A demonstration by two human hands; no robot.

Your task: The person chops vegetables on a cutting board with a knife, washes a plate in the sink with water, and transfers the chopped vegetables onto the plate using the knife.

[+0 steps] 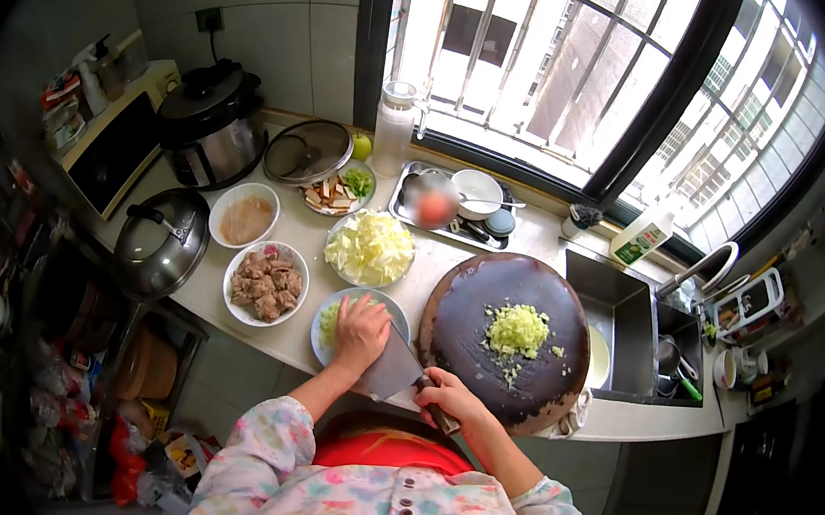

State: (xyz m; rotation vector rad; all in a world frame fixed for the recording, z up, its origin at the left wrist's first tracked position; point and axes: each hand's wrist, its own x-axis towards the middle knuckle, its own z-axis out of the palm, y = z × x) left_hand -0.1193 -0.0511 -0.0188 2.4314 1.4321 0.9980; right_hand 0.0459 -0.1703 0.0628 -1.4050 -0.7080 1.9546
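Note:
My right hand [447, 398] is closed round the dark handle of a cleaver [393, 367], whose broad blade points up and left. My left hand [362, 334] lies with fingers extended against the blade's left edge, over a light blue plate [398, 313] holding chopped pale green vegetable [329, 323]. To the right, a round dark chopping board [458, 301] carries a heap of finely chopped pale green vegetable [518, 330], with small bits scattered round it.
Bowls of meat [266, 285], brownish liquid [244, 219] and chopped cabbage [370, 247] stand behind and left. A lidded pan [161, 240] and a cooker [210, 127] are farther left. The sink [613, 319] is right of the board, below the window.

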